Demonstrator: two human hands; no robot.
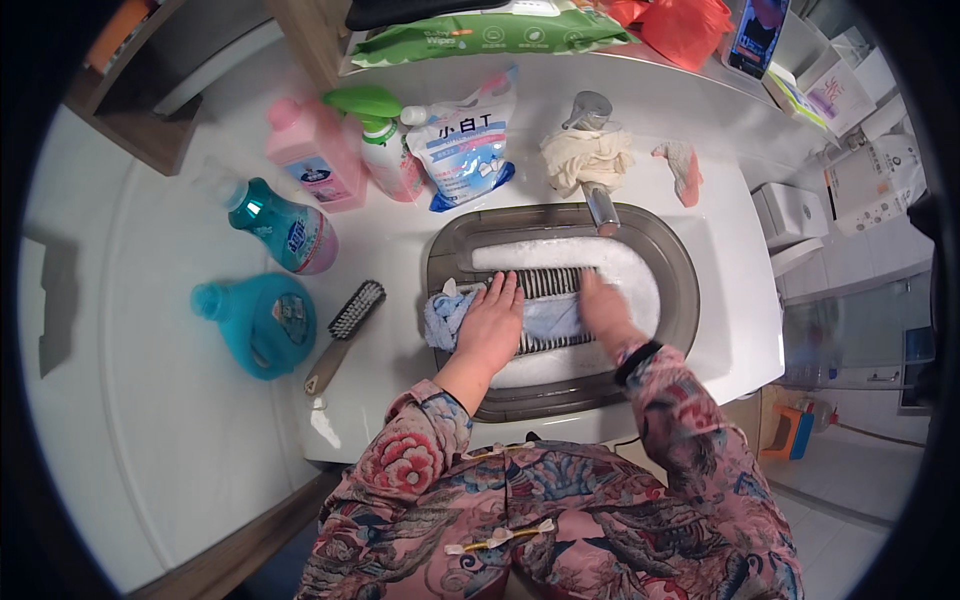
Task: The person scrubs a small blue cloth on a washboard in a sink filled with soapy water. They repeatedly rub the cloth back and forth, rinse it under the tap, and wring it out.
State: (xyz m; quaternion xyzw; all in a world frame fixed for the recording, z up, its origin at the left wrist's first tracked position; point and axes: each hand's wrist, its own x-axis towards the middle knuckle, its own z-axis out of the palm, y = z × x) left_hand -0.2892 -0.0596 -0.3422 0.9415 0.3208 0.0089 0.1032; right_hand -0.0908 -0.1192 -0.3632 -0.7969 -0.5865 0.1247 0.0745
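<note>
A light blue cloth (551,318) lies stretched across a dark ribbed washboard (551,283). The washboard rests in a grey, see-through oval basin (681,300) with white suds (636,264) around it. My left hand (489,321) holds the cloth down with a flat palm and straight fingers, beside a bunched part at the board's left end. At the cloth's right end is my right hand (606,309), blurred by motion, fingers curled onto the fabric. The cloth under both palms is hidden.
The basin sits in a white sink (720,300) below a chrome faucet (602,210) wrapped in cream cloth (585,159). Left are a scrub brush (346,330), a blue jug (271,330), a teal-capped bottle (289,232), a pink bottle (319,161), a spray bottle (390,157) and a detergent pouch (466,150).
</note>
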